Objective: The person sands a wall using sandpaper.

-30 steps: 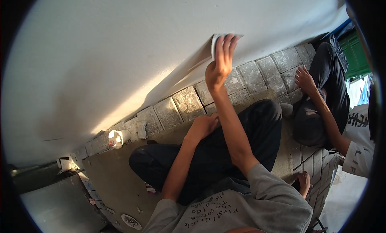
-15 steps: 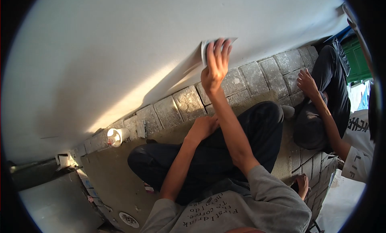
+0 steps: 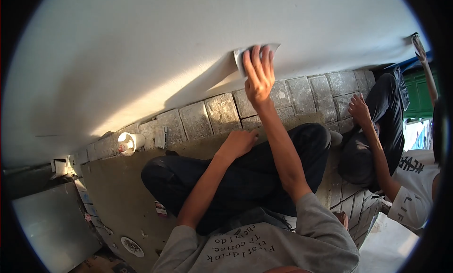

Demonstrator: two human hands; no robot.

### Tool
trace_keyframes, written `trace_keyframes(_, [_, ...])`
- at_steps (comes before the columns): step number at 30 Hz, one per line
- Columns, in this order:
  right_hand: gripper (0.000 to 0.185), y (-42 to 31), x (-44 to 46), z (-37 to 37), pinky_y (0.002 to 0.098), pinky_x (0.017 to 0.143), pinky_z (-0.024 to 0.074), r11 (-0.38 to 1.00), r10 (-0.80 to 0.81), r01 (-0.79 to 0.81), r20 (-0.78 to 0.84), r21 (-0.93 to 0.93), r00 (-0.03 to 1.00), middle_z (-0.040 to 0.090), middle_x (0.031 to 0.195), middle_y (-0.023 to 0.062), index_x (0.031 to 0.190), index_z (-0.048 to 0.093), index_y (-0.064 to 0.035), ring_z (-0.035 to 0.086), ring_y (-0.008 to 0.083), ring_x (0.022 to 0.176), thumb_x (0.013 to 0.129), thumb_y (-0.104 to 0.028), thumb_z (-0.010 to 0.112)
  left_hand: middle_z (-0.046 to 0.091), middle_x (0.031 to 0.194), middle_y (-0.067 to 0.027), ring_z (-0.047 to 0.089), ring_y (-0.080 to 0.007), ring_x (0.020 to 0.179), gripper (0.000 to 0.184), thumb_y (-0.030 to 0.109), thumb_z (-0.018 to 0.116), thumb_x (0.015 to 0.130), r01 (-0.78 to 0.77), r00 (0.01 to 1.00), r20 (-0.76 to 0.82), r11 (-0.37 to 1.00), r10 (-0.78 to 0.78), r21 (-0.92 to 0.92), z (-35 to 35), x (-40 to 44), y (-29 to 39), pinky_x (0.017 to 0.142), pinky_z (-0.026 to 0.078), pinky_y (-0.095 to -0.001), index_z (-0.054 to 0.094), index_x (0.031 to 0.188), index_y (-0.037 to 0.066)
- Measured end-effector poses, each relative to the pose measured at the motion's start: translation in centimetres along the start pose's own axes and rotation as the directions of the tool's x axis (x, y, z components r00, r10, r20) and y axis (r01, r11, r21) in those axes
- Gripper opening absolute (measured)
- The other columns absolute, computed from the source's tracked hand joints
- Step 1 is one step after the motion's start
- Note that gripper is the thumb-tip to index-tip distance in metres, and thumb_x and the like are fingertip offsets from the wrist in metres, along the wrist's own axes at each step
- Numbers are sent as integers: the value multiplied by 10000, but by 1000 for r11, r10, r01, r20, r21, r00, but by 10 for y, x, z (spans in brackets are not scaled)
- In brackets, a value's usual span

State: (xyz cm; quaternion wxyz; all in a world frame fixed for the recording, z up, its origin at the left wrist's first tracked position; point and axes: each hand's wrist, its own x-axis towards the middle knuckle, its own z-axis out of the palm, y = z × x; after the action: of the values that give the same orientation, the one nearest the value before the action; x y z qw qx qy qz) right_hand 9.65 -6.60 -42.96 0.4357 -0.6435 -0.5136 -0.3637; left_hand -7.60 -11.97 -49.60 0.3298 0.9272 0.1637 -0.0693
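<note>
A greyish sheet that looks like sandpaper [image 3: 239, 59] lies against the pale wall [image 3: 155, 42], bent up at its edges. My right hand [image 3: 259, 75] presses it there, fingers close together over it and pointing up the wall. My left hand [image 3: 239, 143] rests on my folded leg in dark trousers [image 3: 226, 190], below the right forearm. Its fingers hang loosely, partly out of sight, with nothing visible in them.
A white cup [image 3: 131, 144] stands by the wall's foot, beside a small grey piece [image 3: 161, 137]. Paving blocks [image 3: 222, 113] line the wall. At right sits a co-worker, one hand [image 3: 418, 45] at the wall, the other [image 3: 360, 110] by a knee. A round plate-like thing [image 3: 132, 246] lies lower left.
My right hand and the sheet have shifted slightly along the wall, still in contact. The view has tilted a little. The co-worker's raised hand at the wall now shows.
</note>
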Motion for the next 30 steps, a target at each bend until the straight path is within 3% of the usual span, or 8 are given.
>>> trace_keyframes(2, [454,-1,39,-3,575,1068,435,1000,-12,15,-127,24,992,629,1340,167,1280,662,-69,530,425,1311,844,8,561,670,770,-208,661,-430,771,206,253,526,987,-11,1000,-13,1000,11,4,3,-2,-2,716,505,-549,550,1096,81])
trace_keyframes(6, [593,-14,95,-10,619,1155,278,993,-75,90,-188,75,979,506,1444,266,1317,605,40,348,507,1417,752,116,441,665,752,-208,659,-430,748,226,253,523,982,-54,998,-45,999,54,5,11,0,-6,700,508,-550,550,1127,82])
trace_keyframes(8, [371,-22,77,-2,572,1053,435,999,-9,16,-201,31,980,631,1338,151,1228,684,-82,561,435,1264,884,-36,553,664,747,-208,659,-429,744,237,253,522,980,-56,997,-56,998,56,3,12,0,-3,696,509,-550,548,1139,78])
trace_keyframes(12, [356,-30,-21,13,508,1066,444,995,-95,92,125,33,988,647,1322,105,1229,697,-115,591,350,1254,915,-117,530,672,756,-211,666,-420,742,237,254,530,969,-25,999,-32,1000,25,6,5,-1,1,692,518,-540,617,1002,36])
trace_keyframes(16, [367,-40,9,16,493,1095,411,994,-107,107,36,-20,994,640,1347,74,1238,698,-131,590,336,1256,907,-162,543,681,765,-207,677,-404,747,278,238,542,943,-54,997,-48,998,55,16,11,0,-5,686,528,-525,662,820,19])
trace_keyframes(21, [353,-58,83,26,491,1126,362,985,-170,170,-232,-17,958,645,1339,62,1229,707,-141,589,332,1257,921,-171,536,685,774,-201,683,-393,765,254,209,549,924,-32,999,-23,999,32,33,12,3,-4,680,535,-513,659,817,6])
trace_keyframes(26, [354,-47,-26,30,461,1097,409,980,-200,195,163,46,966,642,1345,52,1229,708,-146,595,303,1255,937,-170,510,686,786,-199,683,-389,769,232,180,556,911,-84,994,-66,996,85,14,18,2,-10,673,537,-510,655,813,-5])
trace_keyframes(30, [353,-50,-17,28,446,1081,428,972,-235,237,142,3,962,644,1342,46,1228,711,-155,602,286,1246,944,-174,503,681,772,-204,680,-397,739,211,177,569,905,-83,993,-91,996,81,-17,16,2,-9,660,542,-498,652,838,-5])
